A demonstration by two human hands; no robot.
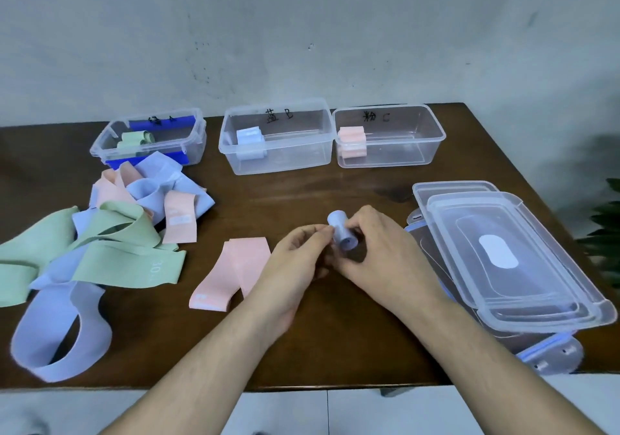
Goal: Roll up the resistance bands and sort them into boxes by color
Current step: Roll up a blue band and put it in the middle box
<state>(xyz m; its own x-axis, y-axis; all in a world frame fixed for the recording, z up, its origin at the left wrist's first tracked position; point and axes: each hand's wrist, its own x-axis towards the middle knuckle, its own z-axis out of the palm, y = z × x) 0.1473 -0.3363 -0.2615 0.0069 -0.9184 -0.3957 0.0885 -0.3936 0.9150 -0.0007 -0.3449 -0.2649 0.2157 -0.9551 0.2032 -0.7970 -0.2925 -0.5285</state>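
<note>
— Where's the blue band?
— Rolled tight, held above the counter (302, 193), mid-scene. Left hand (295, 260) pinches one side, right hand (375, 247) curls round the roll (340, 231).
— Boxes?
— Blue box (278, 139) far centre.

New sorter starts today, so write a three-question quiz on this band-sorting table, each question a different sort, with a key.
1. True or false: the middle box already holds a rolled blue band.
2. Which colour is the roll that both hands grip? A) green B) pink C) blue
3. Fill in: the flat pink band nearest the left hand lies on the ____.

Key
1. True.
2. C: the left hand and right hand both pinch a blue roll above the table.
3. Table.
</note>
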